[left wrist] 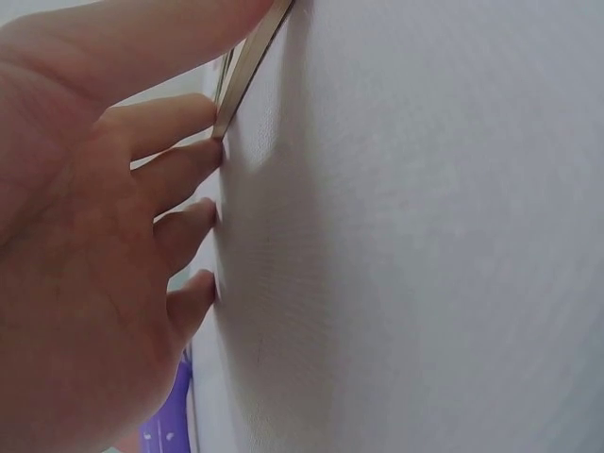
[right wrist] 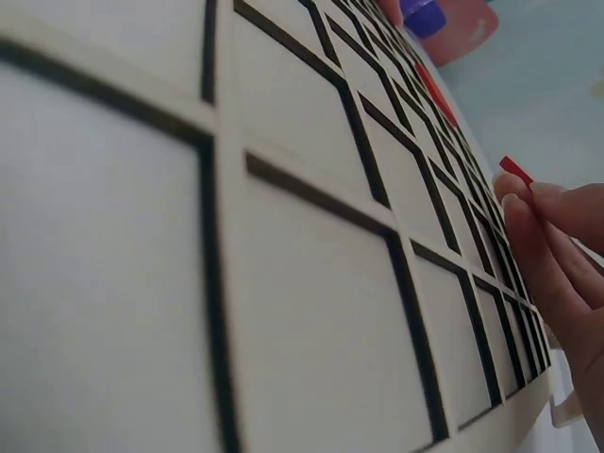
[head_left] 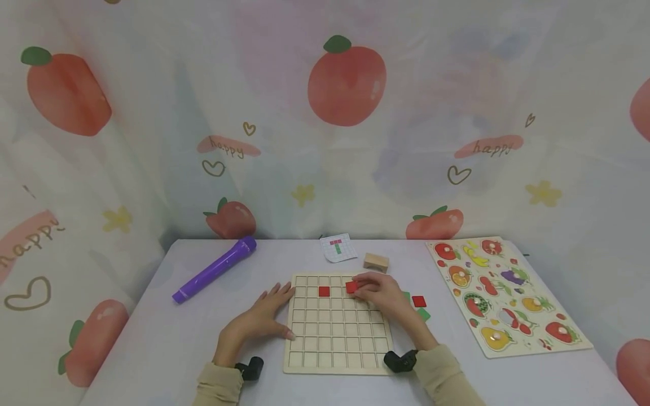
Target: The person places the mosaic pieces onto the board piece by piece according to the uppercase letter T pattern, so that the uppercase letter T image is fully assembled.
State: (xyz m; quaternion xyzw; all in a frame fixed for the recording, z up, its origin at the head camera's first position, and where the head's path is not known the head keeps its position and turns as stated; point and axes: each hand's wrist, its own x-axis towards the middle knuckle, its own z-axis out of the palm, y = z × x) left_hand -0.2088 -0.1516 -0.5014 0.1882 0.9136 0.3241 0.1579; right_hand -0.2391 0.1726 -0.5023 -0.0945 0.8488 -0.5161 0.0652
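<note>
A wooden grid board (head_left: 325,344) lies on the white table, with one red square tile (head_left: 324,291) in a cell near its far edge. My right hand (head_left: 382,294) pinches another red square tile (head_left: 351,287) between thumb and fingertips, close over the far rows of the board. In the right wrist view the pinched red tile (right wrist: 515,171) shows tilted above the grid. My left hand (head_left: 258,318) rests at the board's left edge with fingers spread, thumb and fingertips touching the rim. The left wrist view shows those straight fingers (left wrist: 175,175) beside the board's side.
Right of the board lie a red tile (head_left: 418,301) and green tiles (head_left: 424,314), partly behind the right hand. Behind it are a small wooden block (head_left: 376,261) and a pattern card (head_left: 338,248). A purple microphone (head_left: 215,269) lies left, a fruit puzzle board (head_left: 508,299) right.
</note>
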